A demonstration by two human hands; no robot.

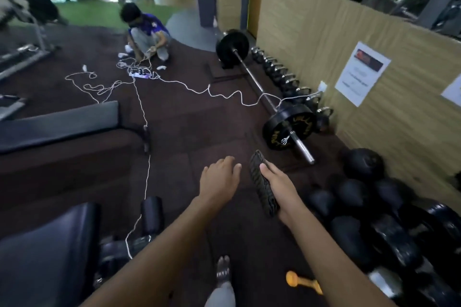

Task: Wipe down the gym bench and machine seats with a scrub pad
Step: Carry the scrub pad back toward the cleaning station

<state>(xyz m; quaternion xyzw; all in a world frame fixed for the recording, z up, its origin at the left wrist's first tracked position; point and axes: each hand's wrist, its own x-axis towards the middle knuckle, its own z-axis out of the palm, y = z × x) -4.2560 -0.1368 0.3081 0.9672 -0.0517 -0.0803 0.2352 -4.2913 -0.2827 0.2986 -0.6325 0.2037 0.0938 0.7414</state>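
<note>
Gym floor (189, 132): cord (148, 172) trailed beside seat (50, 244), likely trip hazard underfoot. Right hand (282, 189) fingers gripped pad (262, 187), which could slip; left hand (219, 179) fingers relaxed, empty.

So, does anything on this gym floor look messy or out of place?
Yes. A long white cable sprawls in loose tangles across the dark floor from a white power strip, draping over the black-plated barbell toward the wall. A small orange dumbbell also lies alone near the person's foot.

The left hand (219, 179) reaches forward palm down, fingers loosely curled. Just beside it, the right hand (283, 188) grips a scrub pad (262, 189).
</note>
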